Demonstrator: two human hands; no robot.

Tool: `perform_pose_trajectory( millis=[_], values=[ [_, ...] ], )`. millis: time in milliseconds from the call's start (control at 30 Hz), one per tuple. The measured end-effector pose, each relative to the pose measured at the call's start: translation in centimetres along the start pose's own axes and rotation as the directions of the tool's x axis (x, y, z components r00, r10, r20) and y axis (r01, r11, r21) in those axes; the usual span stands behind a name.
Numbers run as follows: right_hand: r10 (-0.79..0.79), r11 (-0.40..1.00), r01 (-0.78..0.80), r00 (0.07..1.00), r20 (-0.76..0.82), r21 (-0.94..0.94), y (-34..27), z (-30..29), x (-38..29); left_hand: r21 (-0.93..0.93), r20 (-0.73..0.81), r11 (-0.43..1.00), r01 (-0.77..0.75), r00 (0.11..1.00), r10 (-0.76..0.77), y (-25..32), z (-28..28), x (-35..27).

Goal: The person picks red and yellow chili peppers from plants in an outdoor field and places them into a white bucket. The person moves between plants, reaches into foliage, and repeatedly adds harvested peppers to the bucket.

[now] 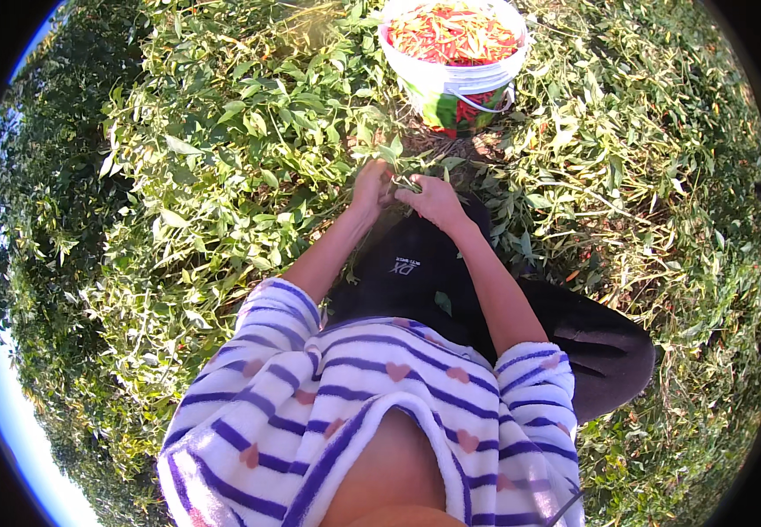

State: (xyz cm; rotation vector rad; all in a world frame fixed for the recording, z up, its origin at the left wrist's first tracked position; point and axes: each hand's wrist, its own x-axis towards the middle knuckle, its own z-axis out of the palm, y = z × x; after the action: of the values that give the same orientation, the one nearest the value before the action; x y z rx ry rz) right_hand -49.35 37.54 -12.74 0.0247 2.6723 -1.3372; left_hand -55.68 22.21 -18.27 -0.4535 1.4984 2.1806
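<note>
Both hands are close together over my dark trousers, just in front of a white bucket [453,76] filled with red and pale chili peppers. My left hand [372,188] has its fingers curled at a leafy green pepper stem [401,172], with a bit of red showing at the fingertips. On the other side of that stem, my right hand [434,199] has its thumb and fingers bent close against the greenery; a small red spot shows under it. What exactly lies between the fingers of each hand is too small to tell.
Leafy pepper plants [242,125] spread over the ground to the left, and more plants with thin stems [591,171] lie to the right. A loose green leaf [443,302] rests on the dark trousers [413,283]. The bucket's handle [482,105] hangs towards me.
</note>
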Motion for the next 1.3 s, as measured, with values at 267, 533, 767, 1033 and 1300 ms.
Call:
perform_pose_trajectory(
  millis=[267, 533, 767, 1033, 1300],
  values=[
    [0.007, 0.999, 0.010, 0.948, -0.318, 0.050, -1.5, 0.2, -2.5, 0.300, 0.063, 0.937, -0.181, 0.983, 0.170, 1.0, 1.8, -5.5],
    [-0.027, 1.000, 0.029, 0.987, -0.161, 0.010, -4.5, -1.7, -10.2, 0.117, 0.170, 0.985, -0.130, 0.979, 0.109, 1.5, 2.8, -8.2],
    [-0.029, 0.999, 0.037, 0.978, -0.209, 0.035, -5.4, -7.3, -15.6, 0.331, 0.426, 0.803, -0.495, 0.838, 0.341, 3.8, 10.4, -13.5],
    [0.017, 1.000, -0.023, 0.914, -0.405, -0.009, -4.5, -12.0, -23.7, 0.346, 0.851, 0.589, -0.730, 0.508, 0.129, 3.2, 17.1, -19.1],
    [0.060, 0.982, 0.035, 0.872, -0.486, 0.184, -2.7, -16.3, -30.1, 0.466, 0.881, 0.348, -0.814, 0.461, -0.102, 3.2, 22.0, -24.3]
  ],
)
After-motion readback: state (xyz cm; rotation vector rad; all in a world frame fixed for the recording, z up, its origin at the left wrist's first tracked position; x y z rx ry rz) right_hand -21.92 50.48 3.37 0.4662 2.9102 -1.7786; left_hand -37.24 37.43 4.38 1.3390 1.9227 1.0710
